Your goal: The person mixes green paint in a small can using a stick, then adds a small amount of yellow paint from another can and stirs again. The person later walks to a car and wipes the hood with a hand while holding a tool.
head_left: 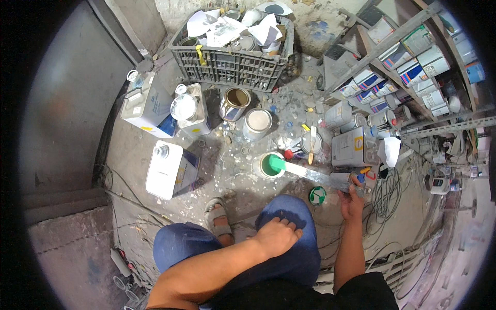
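Head view, flat stick [320, 177] aslant, green end [278, 163] pointing forward-left

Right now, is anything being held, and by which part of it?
The right hand holds a flat stick by the end away from its green tip. The left hand rests on the right knee, with nothing visible in it.

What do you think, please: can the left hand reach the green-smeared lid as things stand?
Probably yes: the left hand rests on the right knee, nothing visible covers the green-smeared lid, and the right hand holds the flat stick beyond it.
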The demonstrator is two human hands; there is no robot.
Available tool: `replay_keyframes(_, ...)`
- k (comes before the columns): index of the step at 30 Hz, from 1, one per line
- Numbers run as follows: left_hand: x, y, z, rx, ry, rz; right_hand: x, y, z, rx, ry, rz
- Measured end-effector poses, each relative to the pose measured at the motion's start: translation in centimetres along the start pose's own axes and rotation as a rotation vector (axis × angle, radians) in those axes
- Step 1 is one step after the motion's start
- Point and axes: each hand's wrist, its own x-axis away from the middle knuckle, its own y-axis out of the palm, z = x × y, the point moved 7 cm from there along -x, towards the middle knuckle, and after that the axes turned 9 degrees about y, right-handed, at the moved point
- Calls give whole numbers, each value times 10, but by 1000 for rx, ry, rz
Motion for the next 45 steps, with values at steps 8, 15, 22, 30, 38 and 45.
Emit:
replay_keyframes(8, -3, 1, 1, -16, -20, -38, 8, -17, -5, -98, 16, -77)
replay_keyframes(15, -3, -1, 1, -4, -27, -23, 9, -17, -12, -25, -17, -82)
replay_keyframes(22, -4, 0, 1, 3, -38, -31, 11, -12, -14, -44, -10, -119)
replay_keyframes(30, -3, -1, 3, -1, -30, -23, 11, -8, -14, 12, -20, -125)
replay_keyframes(38, -1, -5, 4, -11, 2, -7, 12, 37, -10, 164, -14, -107)
replay_keyframes(45, 1, -2, 4, 12, -20, -54, 5, 130, 5, 754, -189, -228)
